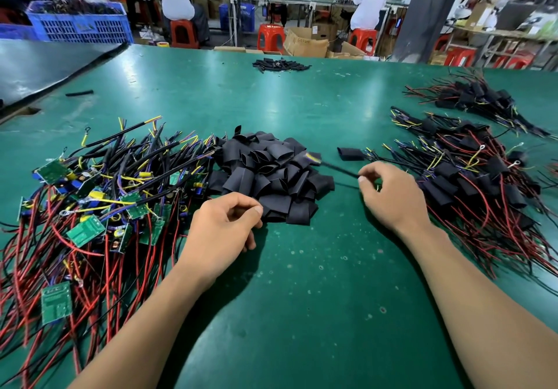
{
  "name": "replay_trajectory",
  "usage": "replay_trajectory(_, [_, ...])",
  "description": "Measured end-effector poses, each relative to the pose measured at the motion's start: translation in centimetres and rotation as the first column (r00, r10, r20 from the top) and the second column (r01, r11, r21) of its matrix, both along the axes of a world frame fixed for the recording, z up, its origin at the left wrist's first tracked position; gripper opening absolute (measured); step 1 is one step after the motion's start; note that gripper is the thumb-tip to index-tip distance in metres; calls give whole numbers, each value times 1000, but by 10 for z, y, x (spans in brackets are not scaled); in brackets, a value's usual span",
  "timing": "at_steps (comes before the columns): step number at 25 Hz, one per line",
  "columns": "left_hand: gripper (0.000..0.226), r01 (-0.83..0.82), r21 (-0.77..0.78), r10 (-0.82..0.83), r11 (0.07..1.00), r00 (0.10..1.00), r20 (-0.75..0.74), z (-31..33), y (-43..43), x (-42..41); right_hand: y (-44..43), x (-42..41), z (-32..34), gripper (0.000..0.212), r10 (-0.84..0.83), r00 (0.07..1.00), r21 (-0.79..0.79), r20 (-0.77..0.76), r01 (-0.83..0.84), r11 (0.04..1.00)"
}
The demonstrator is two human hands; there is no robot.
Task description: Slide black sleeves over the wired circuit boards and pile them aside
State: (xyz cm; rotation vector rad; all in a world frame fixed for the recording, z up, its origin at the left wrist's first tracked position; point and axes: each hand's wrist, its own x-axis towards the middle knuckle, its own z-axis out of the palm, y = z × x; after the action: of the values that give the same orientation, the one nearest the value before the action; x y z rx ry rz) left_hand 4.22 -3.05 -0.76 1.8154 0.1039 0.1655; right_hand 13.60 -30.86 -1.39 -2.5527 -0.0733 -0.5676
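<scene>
The left hand [223, 231] rests on the green surface [302, 283] at the near edge of the black sleeves [271, 180], fingers curled, thumb to forefinger, nothing visible in them. The right hand [389, 192] pinches a blurred black wire [341, 170]. Bare circuit boards [90, 207] are heaped to the left and sleeved boards [471, 183] to the right

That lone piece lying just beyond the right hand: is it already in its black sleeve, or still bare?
Sleeved: the piece shows only black tubing, no green board, with thin wires leaving its right end.
</scene>
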Motion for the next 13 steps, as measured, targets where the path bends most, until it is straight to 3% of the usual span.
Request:
replay_trajectory(4, [15,6,2,-6,1000,1000,-2,0,1,-1,1,0,-6,15,78,996,-120,45,-72,990])
replay_trajectory(9, [14,4,-5,-4,1000,1000,1,1,0,-1,-9,3,6,29,-172,976,223,133,139,965])
replay_trajectory(13, [13,9,5,-9,1000,1000,2,2,-1,-2,-21,10,13,38,-306,952,-31,28,307,951])
